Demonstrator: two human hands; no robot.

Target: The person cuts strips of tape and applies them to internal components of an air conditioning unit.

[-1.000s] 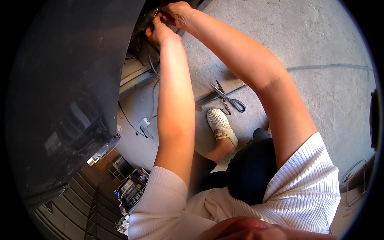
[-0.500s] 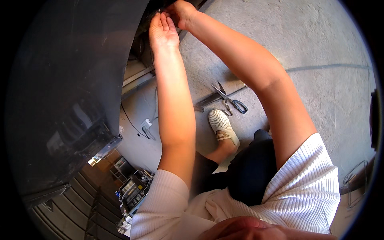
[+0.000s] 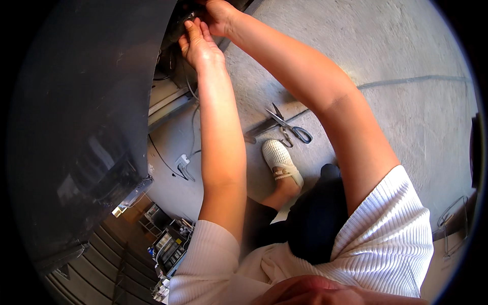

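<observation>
My left hand (image 3: 202, 51) is at the top, inside the opening beside a large dark glossy panel (image 3: 91, 86). Its thumb and fingers are bent in against a dark, shiny part (image 3: 178, 26) whose kind I cannot make out. Just right of it and farther up is my right hand (image 3: 219, 19), its wrist bent toward the same spot. The right fingers are mostly hidden in the shadow and by the upper edge of the picture. A thin grey cable (image 3: 189, 84) hangs below the opening, close to my left wrist.
Scissors (image 3: 282, 123) with spread blades and dark handles lie on the concrete floor (image 3: 396, 46), close to my beige clog (image 3: 278, 158). A white plug-like piece (image 3: 183, 161) with cables lies left of my left forearm. Cluttered equipment (image 3: 170, 249) stands at the lower left.
Both hands have shifted slightly left. The left fingers, straighter and close to the right hand before, are now bent, with the thumb apart and raised.
</observation>
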